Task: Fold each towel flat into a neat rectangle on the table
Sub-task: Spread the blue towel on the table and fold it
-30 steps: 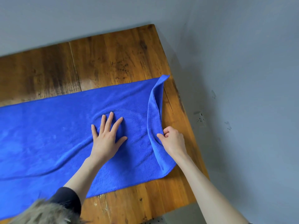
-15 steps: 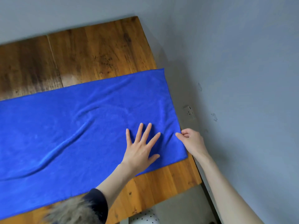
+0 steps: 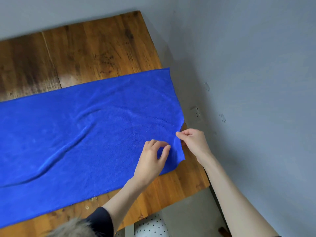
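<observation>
Soft, even daylight, faint shadows, slight motion blur, wide-angle bending at the edges.

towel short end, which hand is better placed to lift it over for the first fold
Right. The right hand already pinches the towel at its short edge by the table end; the left hand sits further in, fingers curled on the cloth.
</observation>
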Demonstrator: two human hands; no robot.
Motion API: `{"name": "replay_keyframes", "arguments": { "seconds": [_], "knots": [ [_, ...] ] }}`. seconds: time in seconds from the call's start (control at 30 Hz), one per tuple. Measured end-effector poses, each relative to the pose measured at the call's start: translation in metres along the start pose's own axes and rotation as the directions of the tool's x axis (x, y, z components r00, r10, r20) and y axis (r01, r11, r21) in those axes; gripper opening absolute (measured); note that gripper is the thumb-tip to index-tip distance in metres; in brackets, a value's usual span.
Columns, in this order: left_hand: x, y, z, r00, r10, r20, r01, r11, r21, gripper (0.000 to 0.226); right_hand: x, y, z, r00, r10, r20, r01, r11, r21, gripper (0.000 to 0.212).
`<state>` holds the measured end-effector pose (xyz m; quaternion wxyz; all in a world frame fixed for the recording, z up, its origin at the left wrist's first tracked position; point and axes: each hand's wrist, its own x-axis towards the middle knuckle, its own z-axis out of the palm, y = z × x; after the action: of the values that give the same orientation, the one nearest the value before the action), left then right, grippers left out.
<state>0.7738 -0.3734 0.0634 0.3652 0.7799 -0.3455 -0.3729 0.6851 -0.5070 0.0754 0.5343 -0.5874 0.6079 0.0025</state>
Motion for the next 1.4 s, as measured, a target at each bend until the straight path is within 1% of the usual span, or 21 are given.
{"name": "replay_keyframes", "arguments": {
  "seconds": [0.03,0.1,0.17,0.23,0.27,0.3,0.37,0.43,0.5,0.6,0.73,0.8,0.87,0.93,0.97,1.03,1.1,1.17,1.27,1.33,1.4],
  "knots": [
    [-0.001,0.002,0.000,0.998,-0.058,0.039,0.059,0.997,-0.043,0.027,0.000,-0.003,0.002,1.000,0.012,0.009,-0.012,1.000,0.014,0.018],
    [-0.002,0.003,0.000,0.986,-0.124,0.114,0.132,0.989,-0.065,0.039,0.000,-0.007,0.007,0.999,0.031,0.040,-0.032,0.999,0.019,0.017],
    [0.000,0.002,0.001,0.969,-0.173,0.175,0.191,0.978,-0.090,0.041,0.000,-0.011,0.011,0.997,0.040,0.066,-0.039,0.999,-0.013,0.017],
    [0.001,0.000,0.001,0.962,-0.206,0.177,0.223,0.972,-0.078,0.026,0.002,-0.014,0.014,0.996,0.035,0.084,-0.030,0.998,-0.060,0.020],
    [0.002,-0.002,0.000,0.963,-0.221,0.152,0.231,0.971,-0.054,0.016,0.004,-0.015,0.015,0.995,0.028,0.093,-0.020,0.996,-0.082,0.023],
    [0.003,-0.005,-0.003,0.963,-0.239,0.124,0.245,0.969,-0.034,0.012,0.008,-0.018,0.016,0.996,0.015,0.091,-0.006,0.994,-0.109,0.026],
    [0.005,-0.012,-0.009,0.954,-0.283,0.094,0.287,0.958,-0.026,0.016,0.018,-0.024,0.017,0.999,-0.034,0.020,0.037,0.982,-0.184,0.028],
    [0.006,-0.019,-0.016,0.943,-0.319,0.094,0.322,0.946,-0.022,0.011,0.033,-0.036,0.018,0.987,-0.105,-0.123,0.071,0.964,-0.255,0.027],
    [0.005,-0.025,-0.023,0.938,-0.335,0.090,0.339,0.940,-0.031,0.005,0.053,-0.052,0.021,0.962,-0.178,-0.206,0.108,0.944,-0.311,0.027],
    [0.001,-0.031,-0.032,0.939,-0.338,0.058,0.342,0.936,-0.085,0.010,0.084,-0.079,0.027,0.953,-0.221,-0.209,0.121,0.906,-0.405,0.031],
    [-0.004,-0.036,-0.046,0.936,-0.351,0.031,0.352,0.928,-0.123,0.008,0.114,-0.109,0.036,0.944,-0.257,-0.208,0.129,0.866,-0.483,0.036],
    [-0.007,-0.038,-0.052,0.938,-0.343,0.049,0.346,0.932,-0.109,0.014,0.119,-0.120,0.041,0.933,-0.281,-0.226,0.140,0.859,-0.493,0.035],
    [-0.011,-0.040,-0.059,0.939,-0.337,0.069,0.343,0.934,-0.101,0.019,0.120,-0.128,0.046,0.919,-0.279,-0.277,0.135,0.886,-0.444,0.025],
    [-0.014,-0.042,-0.067,0.939,-0.341,0.050,0.345,0.932,-0.108,0.022,0.113,-0.135,0.052,0.901,-0.282,-0.329,0.147,0.914,-0.379,0.024],
    [-0.017,-0.044,-0.072,0.937,-0.349,0.022,0.349,0.929,-0.121,0.024,0.109,-0.138,0.057,0.897,-0.295,-0.330,0.170,0.918,-0.359,0.023],
    [-0.024,-0.050,-0.083,0.926,-0.374,-0.049,0.363,0.919,-0.154,0.025,0.097,-0.144,0.069,0.899,-0.336,-0.281,0.229,0.907,-0.352,0.019],
    [-0.034,-0.056,-0.098,0.898,-0.422,-0.126,0.394,0.897,-0.198,0.023,0.081,-0.151,0.084,0.900,-0.387,-0.203,0.300,0.884,-0.358,0.012],
    [-0.046,-0.064,-0.117,0.867,-0.457,-0.200,0.408,0.880,-0.243,0.019,0.061,-0.162,0.100,0.889,-0.439,-0.131,0.373,0.859,-0.351,0.016],
    [-0.065,-0.075,-0.149,0.853,-0.451,-0.264,0.379,0.882,-0.281,0.019,0.026,-0.180,0.125,0.872,-0.488,-0.047,0.452,0.838,-0.304,0.019],
    [-0.075,-0.079,-0.167,0.846,-0.444,-0.296,0.353,0.882,-0.312,0.022,0.005,-0.193,0.141,0.850,-0.527,-0.020,0.500,0.817,-0.287,0.021],
    [-0.091,-0.084,-0.193,0.838,-0.431,-0.335,0.308,0.880,-0.361,0.023,-0.022,-0.207,0.164,0.820,-0.572,0.002,0.551,0.789,-0.272,0.016]
  ]
}}
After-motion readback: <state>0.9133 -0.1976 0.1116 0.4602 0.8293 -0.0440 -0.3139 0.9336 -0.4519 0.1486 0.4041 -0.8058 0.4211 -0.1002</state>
